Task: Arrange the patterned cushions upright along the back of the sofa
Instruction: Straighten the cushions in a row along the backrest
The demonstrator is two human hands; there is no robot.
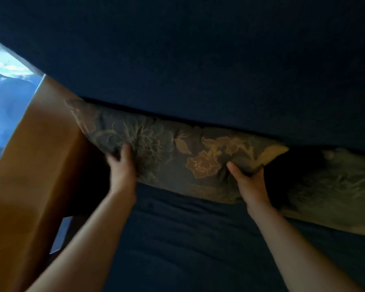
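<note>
A grey cushion with a gold flower pattern (177, 144) leans against the dark blue sofa back (198, 60), its top edge at the seam. My left hand (122, 169) grips its lower left part, fingers pressed into the fabric. My right hand (249, 182) pinches its lower right corner. A second patterned cushion (333, 186) lies to the right, lower and tilted, partly cut off by the frame edge. A dark gap separates the two cushions.
The dark blue seat (188, 239) stretches below the cushions. An orange-brown wooden armrest (36, 165) bounds the sofa on the left. Beyond it a bright bluish area (4, 91) shows.
</note>
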